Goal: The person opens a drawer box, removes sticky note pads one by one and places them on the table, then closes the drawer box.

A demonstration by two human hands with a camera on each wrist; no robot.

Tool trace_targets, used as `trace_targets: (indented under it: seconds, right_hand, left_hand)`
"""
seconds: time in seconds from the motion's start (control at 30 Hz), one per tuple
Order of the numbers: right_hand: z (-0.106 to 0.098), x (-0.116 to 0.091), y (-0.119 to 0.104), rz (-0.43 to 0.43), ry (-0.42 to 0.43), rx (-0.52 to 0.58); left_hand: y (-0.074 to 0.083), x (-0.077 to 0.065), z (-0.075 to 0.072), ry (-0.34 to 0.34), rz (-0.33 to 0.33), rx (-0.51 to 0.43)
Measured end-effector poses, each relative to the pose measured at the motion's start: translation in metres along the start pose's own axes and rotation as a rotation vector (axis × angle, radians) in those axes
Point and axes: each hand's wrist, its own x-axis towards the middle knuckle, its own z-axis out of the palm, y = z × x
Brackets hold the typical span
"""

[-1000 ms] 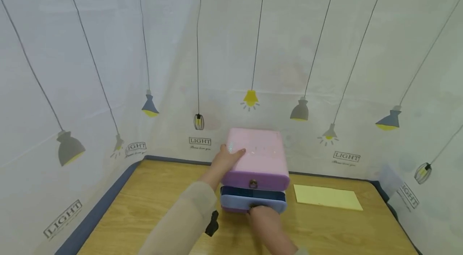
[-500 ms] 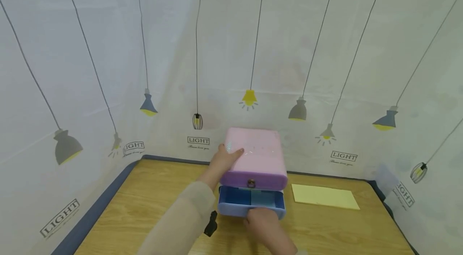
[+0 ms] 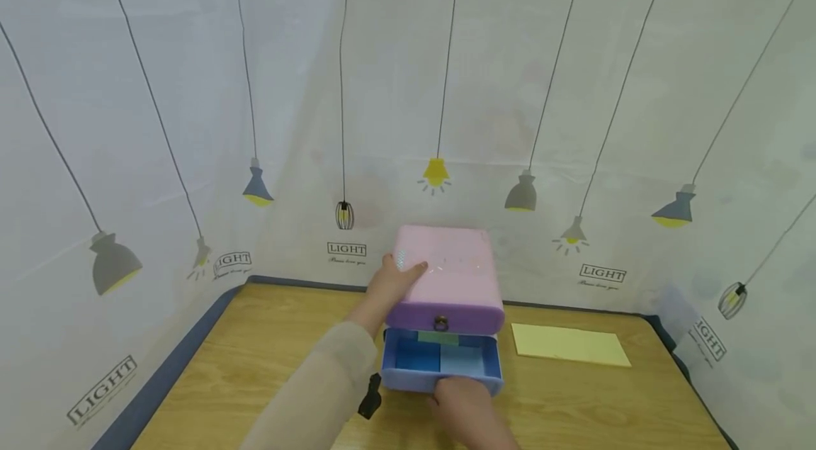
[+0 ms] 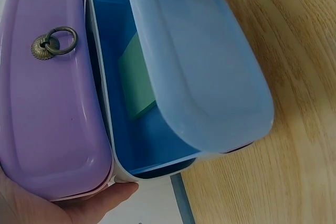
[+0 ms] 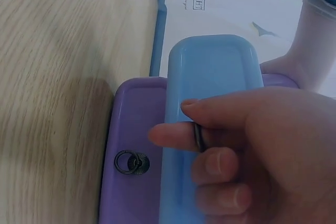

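While the left hand (image 3: 392, 287) spreads over the left side of the pink-topped cabinet (image 3: 452, 280), the right hand (image 3: 468, 409), fingers curled, grips the ring (image 5: 198, 137) of the extended blue drawer (image 3: 409, 380).

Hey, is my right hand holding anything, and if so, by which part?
Yes, the blue drawer, by the dark ring pull on its front; one finger of your right hand passes through it.
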Motion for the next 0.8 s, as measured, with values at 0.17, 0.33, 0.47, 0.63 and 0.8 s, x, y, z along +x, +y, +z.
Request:
trace_targets:
  seconds: [0.17, 0.33, 0.47, 0.63, 0.8]
  right_hand:
    - [0.002, -0.008, -0.002, 0.035, -0.003, 0.057]
    - [0.006, -0.019, -0.010, 0.141, -0.124, 0.127]
    - [0.006, -0.027, -0.014, 0.095, -0.135, 0.079]
    - [0.002, -0.033, -0.018, 0.092, -0.163, 0.057]
    - [0.000, -0.037, -0.020, 0.076, -0.177, 0.043]
  left_hand:
    - [0.000, -0.003, -0.001, 0.000, -0.006, -0.003]
    - [-0.002, -0.006, -0.001, 0.012, -0.007, -0.009]
    - [-0.003, -0.008, -0.001, 0.015, -0.006, -0.011]
    - [-0.002, -0.005, -0.001, 0.019, -0.006, -0.014]
    - [-0.003, -0.001, -0.002, 0.019, -0.004, -0.020]
